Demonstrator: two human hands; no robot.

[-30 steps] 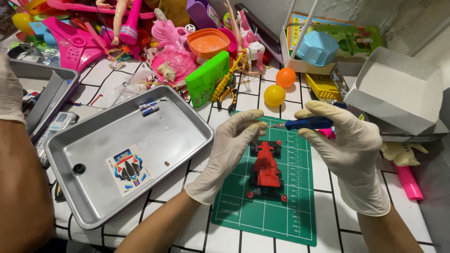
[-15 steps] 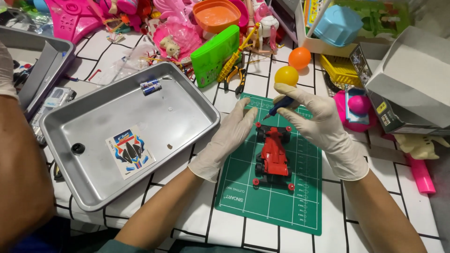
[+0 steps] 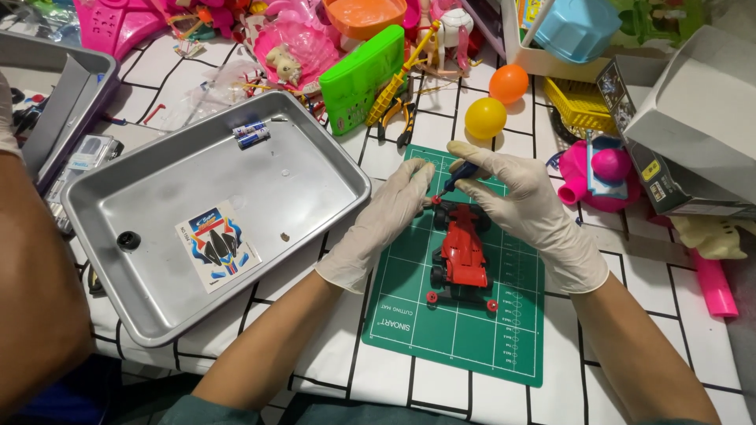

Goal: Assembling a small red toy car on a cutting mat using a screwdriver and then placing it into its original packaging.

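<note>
A red toy race car (image 3: 463, 254) lies on a green cutting mat (image 3: 465, 330). My left hand (image 3: 386, 220), in a white glove, rests on the mat with its fingertips at the car's front left corner. My right hand (image 3: 528, 208), also gloved, pinches a small blue-handled screwdriver (image 3: 454, 180) whose tip points down at the car's front end.
A metal tray (image 3: 197, 315) to the left holds a sticker sheet (image 3: 216, 245), two batteries (image 3: 252, 134) and a small black part (image 3: 127, 240). Yellow (image 3: 485, 118) and orange (image 3: 509, 83) balls, a green case (image 3: 364, 77), pliers, pink toys and grey boxes (image 3: 701, 118) crowd the back and right. Another person's arm (image 3: 31, 299) is at left.
My right hand has turned the screwdriver from lying sideways to pointing down at the car's front. Both hands have closed in on the car's front end.
</note>
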